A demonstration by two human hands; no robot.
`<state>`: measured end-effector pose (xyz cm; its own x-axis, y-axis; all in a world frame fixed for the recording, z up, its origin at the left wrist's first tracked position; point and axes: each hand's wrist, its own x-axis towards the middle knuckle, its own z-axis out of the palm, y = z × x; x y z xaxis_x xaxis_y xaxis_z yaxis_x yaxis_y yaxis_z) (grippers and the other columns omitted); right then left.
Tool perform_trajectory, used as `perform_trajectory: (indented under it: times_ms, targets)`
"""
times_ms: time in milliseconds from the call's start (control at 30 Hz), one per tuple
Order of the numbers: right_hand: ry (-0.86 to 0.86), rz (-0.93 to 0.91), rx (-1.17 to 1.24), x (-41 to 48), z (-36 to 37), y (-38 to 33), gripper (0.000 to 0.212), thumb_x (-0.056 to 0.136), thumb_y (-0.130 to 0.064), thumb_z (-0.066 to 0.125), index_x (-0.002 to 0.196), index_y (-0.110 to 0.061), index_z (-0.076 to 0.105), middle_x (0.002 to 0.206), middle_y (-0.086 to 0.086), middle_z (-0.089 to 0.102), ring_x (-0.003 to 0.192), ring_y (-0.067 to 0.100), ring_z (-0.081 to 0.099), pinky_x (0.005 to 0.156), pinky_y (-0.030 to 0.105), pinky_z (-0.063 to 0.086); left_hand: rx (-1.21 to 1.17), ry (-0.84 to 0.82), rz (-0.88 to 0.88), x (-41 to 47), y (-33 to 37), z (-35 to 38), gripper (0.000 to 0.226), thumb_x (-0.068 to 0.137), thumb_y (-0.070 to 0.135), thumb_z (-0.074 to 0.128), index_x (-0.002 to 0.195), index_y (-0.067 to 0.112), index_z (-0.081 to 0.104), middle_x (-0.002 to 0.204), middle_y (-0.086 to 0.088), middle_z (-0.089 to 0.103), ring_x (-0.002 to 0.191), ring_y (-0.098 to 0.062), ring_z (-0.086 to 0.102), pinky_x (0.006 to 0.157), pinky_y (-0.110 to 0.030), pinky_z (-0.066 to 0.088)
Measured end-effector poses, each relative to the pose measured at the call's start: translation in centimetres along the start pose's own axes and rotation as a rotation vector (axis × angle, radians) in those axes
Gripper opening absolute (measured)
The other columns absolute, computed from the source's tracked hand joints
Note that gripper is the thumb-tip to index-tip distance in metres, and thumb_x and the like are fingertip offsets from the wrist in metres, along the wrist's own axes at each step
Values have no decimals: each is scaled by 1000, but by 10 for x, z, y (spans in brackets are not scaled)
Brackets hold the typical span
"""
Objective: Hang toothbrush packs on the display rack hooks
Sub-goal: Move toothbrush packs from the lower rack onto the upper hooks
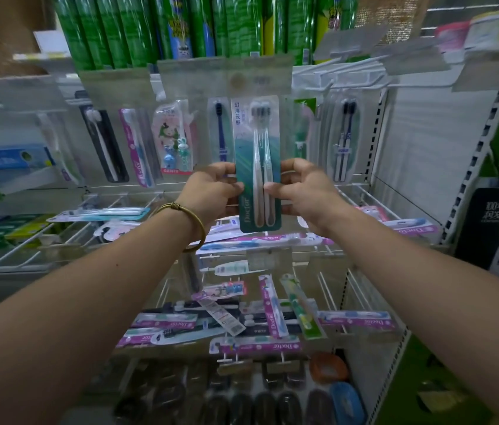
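One teal pack [257, 142] held two toothbrushes [261, 179]; the left grip [214, 191] and right grip [301, 188] both clamped its lower edges.

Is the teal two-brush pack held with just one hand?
No, the left hand and the right hand both grip the teal toothbrush pack, one at each side edge of its lower half.
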<state>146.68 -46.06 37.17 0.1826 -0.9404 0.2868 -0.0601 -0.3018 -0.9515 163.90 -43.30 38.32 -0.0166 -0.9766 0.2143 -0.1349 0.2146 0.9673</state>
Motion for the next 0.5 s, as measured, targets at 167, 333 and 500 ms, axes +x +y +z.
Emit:
perform_trajectory:
  times_ms: [167,333,500]
  targets:
    - [12,32,-28,12,1,6,23,89,-4,70,107,-16,60,103,6,69,100,24,68,83,47,60,27,10,-45,7,-5,-1,24,98,-5,50,110,12,63,110,-14,72,98,-27,72,86,-42,60]
    - [83,75,-54,35,7,13,25,88,-8,72,104,-22,59,106,4,69,101,25,68,86,49,59,43,55,-97,29,-5,2,22,96,-3,56,106,16,64,113,-14,71,103,-30,70,92,-48,57]
    - [137,50,-143,62,7,22,30,87,-14,72,112,-22,57,112,3,68,105,24,66,92,49,56,-54,49,-89,54,-12,3,33,95,-8,54,122,8,60,110,-14,70,99,-28,71,86,-40,60]
